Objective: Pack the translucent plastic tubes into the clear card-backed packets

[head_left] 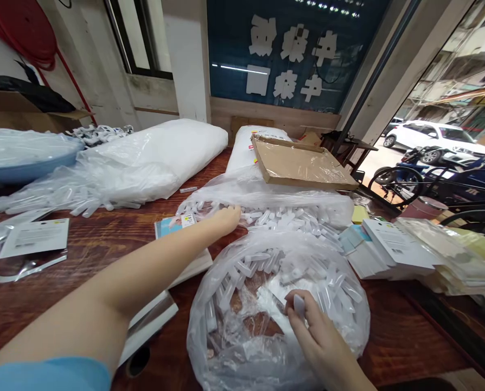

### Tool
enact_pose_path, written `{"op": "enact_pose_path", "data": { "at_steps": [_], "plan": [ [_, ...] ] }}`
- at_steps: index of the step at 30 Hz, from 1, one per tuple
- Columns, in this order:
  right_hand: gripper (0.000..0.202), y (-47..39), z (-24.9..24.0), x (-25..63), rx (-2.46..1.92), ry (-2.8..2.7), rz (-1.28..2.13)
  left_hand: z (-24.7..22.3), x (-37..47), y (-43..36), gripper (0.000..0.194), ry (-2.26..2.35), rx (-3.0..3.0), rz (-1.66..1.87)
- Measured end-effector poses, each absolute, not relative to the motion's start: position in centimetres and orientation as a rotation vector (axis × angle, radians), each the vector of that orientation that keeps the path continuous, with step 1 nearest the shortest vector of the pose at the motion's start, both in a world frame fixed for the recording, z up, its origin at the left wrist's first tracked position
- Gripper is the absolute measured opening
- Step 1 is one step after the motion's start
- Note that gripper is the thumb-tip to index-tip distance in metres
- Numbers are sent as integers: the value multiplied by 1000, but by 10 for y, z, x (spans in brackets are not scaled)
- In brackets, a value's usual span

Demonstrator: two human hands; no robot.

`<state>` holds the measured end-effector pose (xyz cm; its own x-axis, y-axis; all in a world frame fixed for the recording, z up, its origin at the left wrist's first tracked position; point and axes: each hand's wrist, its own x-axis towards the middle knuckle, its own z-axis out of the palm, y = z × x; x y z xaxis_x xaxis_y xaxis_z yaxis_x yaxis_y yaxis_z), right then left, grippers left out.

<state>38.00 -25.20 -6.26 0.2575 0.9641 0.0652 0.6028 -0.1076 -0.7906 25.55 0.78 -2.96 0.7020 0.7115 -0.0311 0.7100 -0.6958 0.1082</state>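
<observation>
My left hand (pixel 229 218) reaches forward to the near edge of a clear plastic bag (pixel 307 203) with many small white translucent pieces (pixel 281 218) spilling out. Its fingertips are among the pieces and too small to make out. Close to me, my right hand (pixel 313 326) is closed on a small white plastic piece (pixel 299 306), held between thumb and fingers. That hand is over a round, open clear bag (pixel 202 326) lined with more white pieces. A blue and white printed card (pixel 170 226) lies under my left forearm.
White card stacks (pixel 393 247) and clear packets (pixel 450 255) lie at the right. A shallow cardboard tray (pixel 303 163) rests at the back. Big white bags (pixel 177 146), a blue basin (pixel 31 165) and a packaged card (pixel 34 239) are at the left of the wooden table (pixel 116 233).
</observation>
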Motion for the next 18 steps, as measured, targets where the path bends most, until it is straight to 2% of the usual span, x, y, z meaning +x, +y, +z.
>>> {"op": "enact_pose_path", "data": {
  "at_steps": [6,11,13,18],
  "plan": [
    [19,-222,-32,371,-1172,-727,1338,14,196,-65,42,616,3073,113],
    [23,-209,-19,349,-923,-655,1934,10,160,-129,39,-72,3260,480],
    [24,-213,-22,337,-882,-675,2051,-2,150,-142,39,-64,3258,530],
    [27,-228,-41,311,-860,-587,2195,-27,136,-161,39,145,3154,378]
  ]
}}
